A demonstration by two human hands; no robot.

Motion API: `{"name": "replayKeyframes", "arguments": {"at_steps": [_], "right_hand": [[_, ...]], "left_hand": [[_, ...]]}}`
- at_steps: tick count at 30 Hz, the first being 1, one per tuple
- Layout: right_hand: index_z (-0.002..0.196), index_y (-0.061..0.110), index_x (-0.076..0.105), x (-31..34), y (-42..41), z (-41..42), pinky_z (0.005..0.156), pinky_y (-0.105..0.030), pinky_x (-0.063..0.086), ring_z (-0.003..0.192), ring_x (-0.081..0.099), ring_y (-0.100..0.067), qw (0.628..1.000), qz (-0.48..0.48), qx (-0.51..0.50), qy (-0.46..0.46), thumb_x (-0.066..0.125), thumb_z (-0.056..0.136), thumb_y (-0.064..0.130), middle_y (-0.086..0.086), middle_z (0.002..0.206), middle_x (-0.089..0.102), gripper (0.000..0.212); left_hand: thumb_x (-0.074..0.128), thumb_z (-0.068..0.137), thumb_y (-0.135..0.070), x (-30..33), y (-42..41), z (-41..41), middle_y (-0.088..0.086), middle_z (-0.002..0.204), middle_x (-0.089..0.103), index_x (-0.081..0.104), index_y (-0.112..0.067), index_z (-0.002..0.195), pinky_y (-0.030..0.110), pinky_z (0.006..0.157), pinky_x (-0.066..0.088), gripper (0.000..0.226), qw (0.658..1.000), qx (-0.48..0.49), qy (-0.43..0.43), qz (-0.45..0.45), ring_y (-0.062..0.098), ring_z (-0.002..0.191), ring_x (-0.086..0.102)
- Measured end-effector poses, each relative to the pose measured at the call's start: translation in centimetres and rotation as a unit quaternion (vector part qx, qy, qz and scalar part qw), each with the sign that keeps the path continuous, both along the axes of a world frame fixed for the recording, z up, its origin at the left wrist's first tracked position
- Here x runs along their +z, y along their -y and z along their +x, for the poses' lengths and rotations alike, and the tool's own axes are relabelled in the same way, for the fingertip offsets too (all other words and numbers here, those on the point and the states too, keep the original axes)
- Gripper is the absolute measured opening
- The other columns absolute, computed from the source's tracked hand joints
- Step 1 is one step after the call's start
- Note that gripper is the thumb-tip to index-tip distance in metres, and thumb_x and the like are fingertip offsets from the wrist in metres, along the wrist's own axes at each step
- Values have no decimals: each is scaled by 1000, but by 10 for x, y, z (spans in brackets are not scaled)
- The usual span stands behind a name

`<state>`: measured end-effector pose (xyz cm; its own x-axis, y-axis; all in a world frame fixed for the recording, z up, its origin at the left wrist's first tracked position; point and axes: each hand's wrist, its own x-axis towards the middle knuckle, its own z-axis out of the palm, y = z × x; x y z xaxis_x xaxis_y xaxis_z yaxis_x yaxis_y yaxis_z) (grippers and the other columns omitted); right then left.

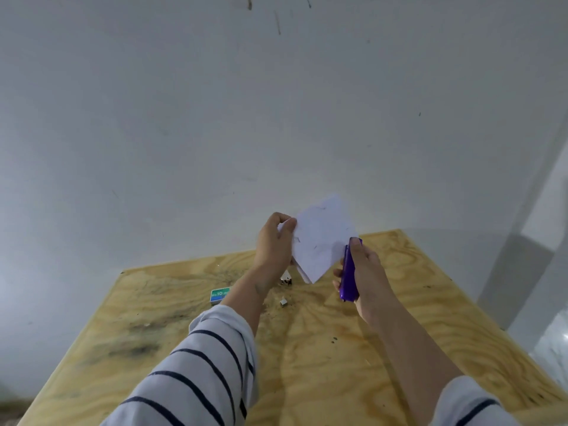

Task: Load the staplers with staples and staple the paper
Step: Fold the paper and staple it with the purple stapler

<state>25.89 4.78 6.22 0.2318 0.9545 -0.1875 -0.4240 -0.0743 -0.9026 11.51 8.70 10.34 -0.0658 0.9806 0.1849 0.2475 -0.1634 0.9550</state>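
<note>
Head view, hands: the left hand pinched the paper at its left corner; the right hand was curled round the purple stapler.
Task things: paper and stapler were held above the surface, the stapler's nose at the paper's right edge.
Doing it well: likely best to keep the sheets squared, push the edge fully into the stapler's mouth, then squeeze firmly once.
Writing: the green box read "No.10"; the rest was illegible.
Paper marks: faint scribbles, unreadable.
</note>
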Motion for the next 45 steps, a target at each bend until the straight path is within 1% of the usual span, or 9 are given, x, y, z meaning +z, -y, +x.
{"name": "replayKeyframes", "arguments": {"at_steps": [6, 10, 16, 23, 26, 29, 34, 38, 45], "right_hand": [[118, 4, 58, 0, 7, -17, 66, -33, 46, 76, 53, -21, 990, -59, 101, -77, 71, 75, 43, -6, 91, 58, 59], [106, 0, 60, 6, 8, -40, 68, -30, 48, 72, 53, -19, 992, -48, 71, -91, 70, 80, 32, -6, 87, 61, 43], [93, 0, 66, 11, 5, -65, 96, -55, 48, 101, 65, -37, 998, -25, 42, -50, 76, 75, 33, -20, 108, 69, 39], [87, 2, 57, 20, 11, -75, 52, -27, 50, 64, 56, -22, 998, -19, 56, 12, 63, 84, 43, -9, 74, 57, 42], [98, 4, 54, 19, 17, -78, 60, -39, 48, 65, 57, -23, 992, -40, 123, -12, 46, 86, 60, -12, 83, 57, 58], [92, 7, 54, 13, 22, -76, 50, -32, 38, 52, 46, -19, 981, -51, 181, -53, 36, 88, 63, -9, 73, 53, 59], [93, 9, 56, 16, 31, -77, 48, -27, 37, 56, 49, -18, 953, -47, 295, 43, 44, 93, 40, -7, 71, 56, 34], [117, 0, 55, 18, 33, -79, 52, -30, 40, 66, 57, -18, 951, -15, 300, 75, 49, 94, 35, -10, 85, 60, 42], [121, 4, 55, 20, 37, -76, 57, -29, 45, 72, 61, -18, 953, 13, 290, 82, 49, 93, 36, -12, 97, 66, 42]], "left_hand": [[51, 97, -33, -1, 25, -32, 9, 98, 62, 48, -18, 117, 38, 62, 60, 25, 989, -5, 121, -82, 21, 76, 63], [60, 91, -36, -2, 38, -49, 8, 106, 61, 36, -21, 127, 32, 61, 56, 46, 967, -37, 223, -118, 23, 81, 66], [70, 85, -28, -11, 53, -65, 6, 106, 66, 46, -21, 124, 29, 57, 58, 46, 985, -36, 154, -71, 17, 87, 70], [64, 90, -10, -19, 56, -77, 8, 96, 71, 51, -16, 118, 27, 50, 56, 32, 991, 25, 121, -59, 19, 68, 70], [60, 92, -10, -19, 52, -86, 7, 96, 71, 55, -15, 116, 30, 52, 58, 25, 986, 76, 146, -40, 22, 71, 70], [58, 93, -8, -16, 51, -93, 7, 96, 70, 56, -13, 114, 25, 55, 59, 22, 981, 79, 174, -23, 21, 84, 69], [58, 93, -8, -12, 48, -97, 7, 98, 70, 56, -16, 110, 24, 58, 59, 19, 978, 86, 190, -7, 21, 89, 69], [59, 92, -8, -10, 48, -97, 7, 98, 71, 58, -15, 108, 25, 60, 59, 18, 979, 75, 188, -6, 21, 89, 70], [59, 91, -5, -8, 47, -97, 3, 94, 69, 56, -12, 115, 20, 52, 56, 25, 983, 91, 156, 12, 17, 83, 69]]}}
